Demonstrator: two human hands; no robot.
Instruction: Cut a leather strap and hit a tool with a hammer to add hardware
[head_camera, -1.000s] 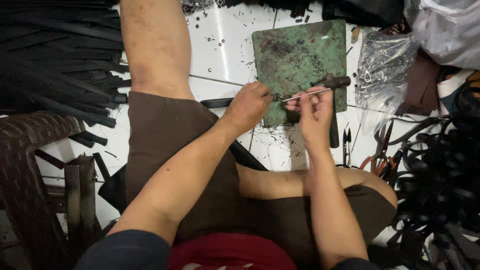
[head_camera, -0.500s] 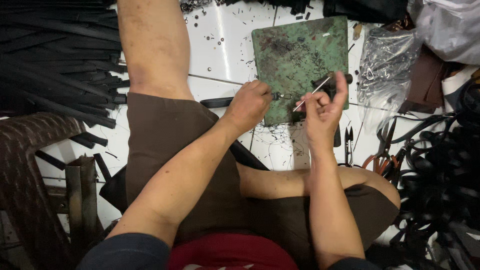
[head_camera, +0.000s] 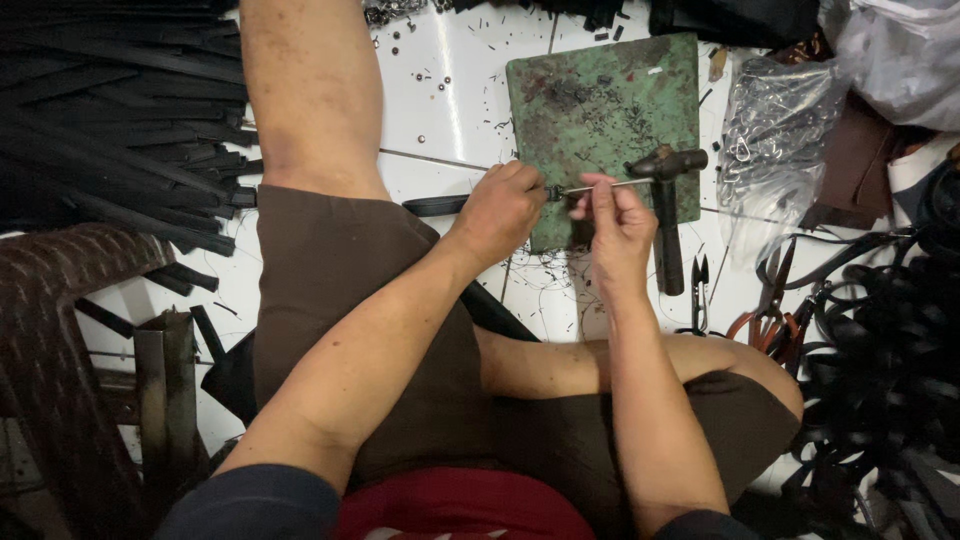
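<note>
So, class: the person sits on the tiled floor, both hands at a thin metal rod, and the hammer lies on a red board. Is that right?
Not quite. The head view shows the hammer lying on a green board, not red. The left hand and right hand are at the thin metal rod.

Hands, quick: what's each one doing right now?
Left hand: closed, gripping the end of a black strap.
Right hand: fingers pinched on a thin metal rod over the green board.
</note>
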